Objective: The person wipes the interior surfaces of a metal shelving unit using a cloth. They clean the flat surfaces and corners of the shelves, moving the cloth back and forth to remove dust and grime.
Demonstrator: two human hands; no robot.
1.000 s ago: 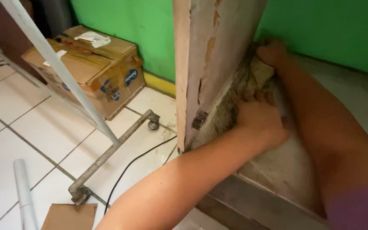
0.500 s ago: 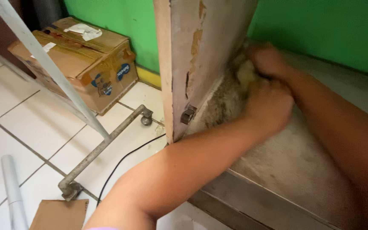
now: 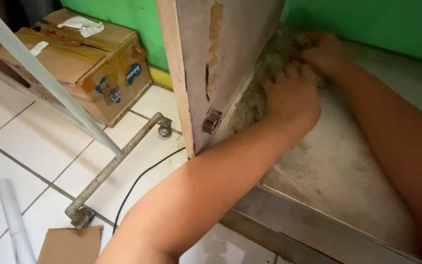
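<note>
Both hands, left hand (image 3: 291, 95) and right hand (image 3: 324, 51), clutch a grimy rag (image 3: 269, 68) against the worn wooden panel (image 3: 221, 58) on a stained ledge (image 3: 338, 166).

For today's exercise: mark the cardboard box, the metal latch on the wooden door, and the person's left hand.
cardboard box (image 3: 81, 63): head view, on its top flap.
metal latch (image 3: 211, 121): head view, on the latch body at the door's lower edge.
left hand (image 3: 291, 95): head view, on the back of the hand.
</note>
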